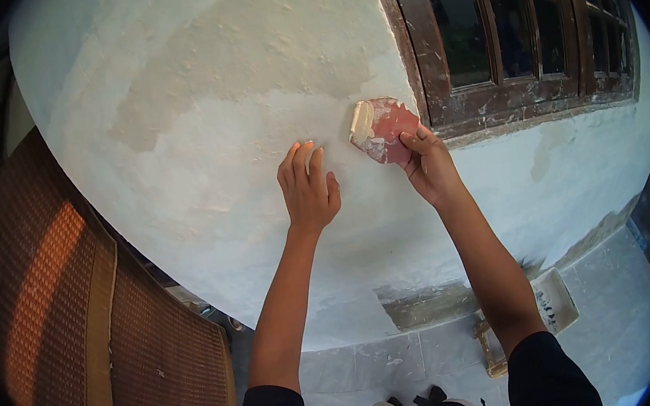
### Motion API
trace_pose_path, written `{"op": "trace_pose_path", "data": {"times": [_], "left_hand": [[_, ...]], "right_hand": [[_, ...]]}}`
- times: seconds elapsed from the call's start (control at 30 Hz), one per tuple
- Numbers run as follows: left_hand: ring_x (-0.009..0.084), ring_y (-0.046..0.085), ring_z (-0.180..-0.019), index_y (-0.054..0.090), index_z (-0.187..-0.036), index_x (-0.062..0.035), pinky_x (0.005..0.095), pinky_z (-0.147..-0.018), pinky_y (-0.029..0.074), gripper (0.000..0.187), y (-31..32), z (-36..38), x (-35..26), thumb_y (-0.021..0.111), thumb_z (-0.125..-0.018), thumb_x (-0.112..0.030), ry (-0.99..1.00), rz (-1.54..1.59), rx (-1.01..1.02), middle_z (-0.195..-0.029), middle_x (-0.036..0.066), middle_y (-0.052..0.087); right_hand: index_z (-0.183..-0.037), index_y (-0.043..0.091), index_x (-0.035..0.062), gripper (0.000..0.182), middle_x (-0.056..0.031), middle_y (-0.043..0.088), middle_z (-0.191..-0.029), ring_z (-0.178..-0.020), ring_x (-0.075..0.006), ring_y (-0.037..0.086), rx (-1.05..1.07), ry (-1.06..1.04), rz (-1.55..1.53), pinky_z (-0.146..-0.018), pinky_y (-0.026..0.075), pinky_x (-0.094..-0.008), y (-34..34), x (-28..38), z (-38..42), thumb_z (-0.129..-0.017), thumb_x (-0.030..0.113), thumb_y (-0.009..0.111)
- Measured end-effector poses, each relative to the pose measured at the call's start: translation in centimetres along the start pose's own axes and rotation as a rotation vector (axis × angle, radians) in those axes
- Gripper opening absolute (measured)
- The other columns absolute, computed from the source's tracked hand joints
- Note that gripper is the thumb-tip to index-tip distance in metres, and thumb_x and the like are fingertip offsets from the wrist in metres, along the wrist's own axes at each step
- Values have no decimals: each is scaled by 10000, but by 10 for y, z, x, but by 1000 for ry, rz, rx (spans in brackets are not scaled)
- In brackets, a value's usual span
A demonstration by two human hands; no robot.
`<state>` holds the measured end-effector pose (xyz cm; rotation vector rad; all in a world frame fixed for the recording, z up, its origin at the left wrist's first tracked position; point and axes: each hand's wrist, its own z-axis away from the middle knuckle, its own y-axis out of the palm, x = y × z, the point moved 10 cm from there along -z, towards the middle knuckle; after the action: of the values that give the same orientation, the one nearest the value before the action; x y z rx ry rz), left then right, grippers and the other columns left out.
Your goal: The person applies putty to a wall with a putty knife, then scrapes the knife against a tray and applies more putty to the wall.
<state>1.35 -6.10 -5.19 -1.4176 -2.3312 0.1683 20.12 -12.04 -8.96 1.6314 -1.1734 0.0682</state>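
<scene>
My right hand (432, 163) grips a flat reddish putty scraper (396, 127), thumb on its face and the other fingers behind it. Cream-coloured putty coats the scraper's left edge, and dried smears cover part of its face. It is held in front of the white wall (204, 168), just left of the window frame's lower corner. To the left, my left hand (307, 183) is raised against the wall in this view, holding nothing, its fingers apart and slightly bent. Damp-looking beige patches and small bumps mark the wall above it.
A brown wooden window (480, 102) with dark panes fills the upper right. Woven brown panels (159, 352) stand at the lower left. On the grey tiled floor (391, 361), a pale, stained tray (555, 302) lies partly behind my right arm. Bare grey plaster shows low on the wall.
</scene>
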Motion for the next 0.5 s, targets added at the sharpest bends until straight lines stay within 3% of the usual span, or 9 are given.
{"op": "trace_pose_path", "data": {"times": [0.3,0.37,0.5], "left_hand": [[403,378,-1340,486,-1287,-26,520,-1055,315,488,-36,-19,59,563,-814,-118,37,-35,-92,-1394,189,438],[434,382,-1331,464,-1306,-18,548,-1047,311,445,-44,-21,71,531,-892,-165,98,-49,-117,-1417,222,401],[431,388,-1326,482,-1293,-47,536,-1045,329,463,-70,-23,112,552,-842,-123,139,-49,-185,-1405,209,423]], "right_hand": [[-1274,545,-21,294,-94,653,-1174,-1042,-158,648,6,-113,82,-916,547,-309,63,-6,-7,-988,-4,476],[-1275,553,-17,295,-83,664,-1148,-1002,-146,650,0,-182,131,-899,540,-306,83,-7,-6,-986,7,498],[-1264,570,-32,290,-82,677,-1115,-971,-127,644,-37,-284,306,-880,521,-289,122,-26,-12,-983,12,510]]}}
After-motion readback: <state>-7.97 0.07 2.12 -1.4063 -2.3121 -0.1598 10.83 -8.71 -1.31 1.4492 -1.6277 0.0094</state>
